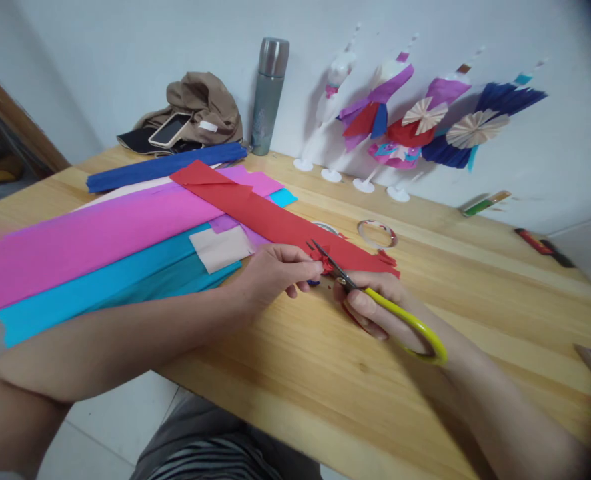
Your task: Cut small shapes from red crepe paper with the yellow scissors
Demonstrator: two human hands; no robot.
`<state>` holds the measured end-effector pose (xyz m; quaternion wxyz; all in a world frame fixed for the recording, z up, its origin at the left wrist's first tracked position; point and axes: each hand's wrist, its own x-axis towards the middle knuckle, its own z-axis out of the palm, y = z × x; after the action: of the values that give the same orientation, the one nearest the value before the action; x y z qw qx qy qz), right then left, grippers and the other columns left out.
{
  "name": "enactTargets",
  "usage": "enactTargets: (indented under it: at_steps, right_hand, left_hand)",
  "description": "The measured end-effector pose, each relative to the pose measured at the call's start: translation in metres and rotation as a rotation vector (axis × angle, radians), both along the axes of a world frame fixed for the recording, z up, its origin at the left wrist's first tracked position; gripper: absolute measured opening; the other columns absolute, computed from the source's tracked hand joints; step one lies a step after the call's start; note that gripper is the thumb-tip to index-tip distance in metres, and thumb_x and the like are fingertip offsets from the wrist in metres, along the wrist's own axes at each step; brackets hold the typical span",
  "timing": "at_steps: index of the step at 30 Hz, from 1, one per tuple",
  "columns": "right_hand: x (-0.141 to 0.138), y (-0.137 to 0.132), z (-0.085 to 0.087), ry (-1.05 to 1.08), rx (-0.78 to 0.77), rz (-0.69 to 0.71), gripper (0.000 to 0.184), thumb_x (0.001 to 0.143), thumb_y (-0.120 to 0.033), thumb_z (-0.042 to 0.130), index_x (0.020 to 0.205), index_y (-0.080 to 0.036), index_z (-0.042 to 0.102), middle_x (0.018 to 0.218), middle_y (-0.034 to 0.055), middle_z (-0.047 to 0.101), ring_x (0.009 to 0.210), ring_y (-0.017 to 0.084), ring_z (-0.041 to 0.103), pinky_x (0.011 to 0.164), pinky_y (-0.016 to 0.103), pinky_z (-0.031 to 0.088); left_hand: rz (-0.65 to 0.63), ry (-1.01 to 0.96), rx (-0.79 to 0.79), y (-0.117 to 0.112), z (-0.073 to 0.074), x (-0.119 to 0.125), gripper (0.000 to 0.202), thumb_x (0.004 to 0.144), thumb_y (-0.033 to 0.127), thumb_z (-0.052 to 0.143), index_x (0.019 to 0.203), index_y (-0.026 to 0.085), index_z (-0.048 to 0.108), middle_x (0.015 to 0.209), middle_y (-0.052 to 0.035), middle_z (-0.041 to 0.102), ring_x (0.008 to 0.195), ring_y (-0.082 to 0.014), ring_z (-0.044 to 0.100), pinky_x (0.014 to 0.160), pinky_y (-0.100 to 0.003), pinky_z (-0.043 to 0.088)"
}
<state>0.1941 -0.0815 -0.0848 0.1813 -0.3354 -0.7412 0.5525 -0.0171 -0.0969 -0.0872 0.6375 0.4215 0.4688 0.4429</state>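
Between the thumb and fingers of my left hand (280, 273) is a small gathered piece of red crepe paper (324, 263). Yellow-handled scissors (410, 323) sit in my right hand (375, 300), their dark blades parted around the red piece. Whether the blades touch the paper I cannot tell. Just behind both hands lies a long folded red crepe strip (270, 220), slanting across the table. A small red scrap (386, 257) rests near its right end. Part of a tape roll (325, 228) shows behind the strip.
Pink crepe paper (110, 223) and blue crepe paper (110, 280) spread over the left side. A tape ring (377, 235) lies beyond my hands. Along the wall stand a thermos (269, 97) and several small paper-dressed mannequins (425, 127). A phone (171, 129) rests on brown cloth (205, 100).
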Motion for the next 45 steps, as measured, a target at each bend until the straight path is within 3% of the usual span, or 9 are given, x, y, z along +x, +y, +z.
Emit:
enactTargets:
  at_steps: [26,34,37,41,45]
  right_hand:
    - [0.002,0.002,-0.006,0.001,-0.013,0.032,0.041,0.096,-0.058,0.053,0.081,-0.02,0.051,0.05,-0.0077,0.041,0.037,0.007,0.03,0.037,0.024,0.021]
    - [-0.005,0.002,-0.004,-0.015,0.089,-0.015,0.048,0.095,-0.063,0.051,0.071,-0.021,0.049,0.048,-0.0075,0.041,0.035,0.007,0.031,0.035,0.023,0.021]
    - [-0.001,0.003,-0.004,-0.012,0.113,-0.158,0.047,0.095,-0.065,0.049,0.073,-0.023,0.049,0.043,-0.0081,0.042,0.033,0.008,0.032,0.034,0.023,0.023]
    - [0.007,0.008,0.0,-0.028,0.255,-0.346,0.044,0.098,-0.061,0.046,0.074,-0.024,0.05,0.038,-0.0065,0.043,0.033,0.011,0.034,0.037,0.026,0.024]
    - [0.006,0.009,0.007,-0.168,0.37,-0.257,0.04,0.091,-0.058,0.057,0.073,-0.022,0.054,0.052,-0.0034,0.049,0.044,0.012,0.041,0.044,0.026,0.03]
  left_hand:
    - [0.008,0.027,0.009,0.001,-0.001,-0.001,0.016,0.073,0.024,0.071,0.06,0.015,0.069,0.051,0.001,0.059,0.05,-0.0069,0.05,0.048,-0.018,0.039]
    - [0.009,0.039,0.037,0.002,-0.001,-0.002,0.017,0.072,0.027,0.071,0.06,0.015,0.068,0.051,0.0018,0.059,0.049,-0.0061,0.049,0.048,-0.017,0.038]
    - [0.028,0.033,0.061,0.003,-0.002,-0.002,0.019,0.071,0.028,0.072,0.059,0.015,0.067,0.051,0.0022,0.058,0.048,-0.006,0.049,0.047,-0.017,0.038]
    - [0.09,0.026,0.074,0.007,0.001,-0.006,0.022,0.07,0.023,0.071,0.052,0.014,0.061,0.049,0.0015,0.057,0.047,-0.0054,0.048,0.046,-0.017,0.036]
    - [0.255,-0.044,0.136,0.017,0.013,-0.017,0.02,0.071,0.023,0.071,0.055,0.014,0.061,0.051,0.0009,0.057,0.051,-0.0066,0.051,0.046,-0.017,0.036]
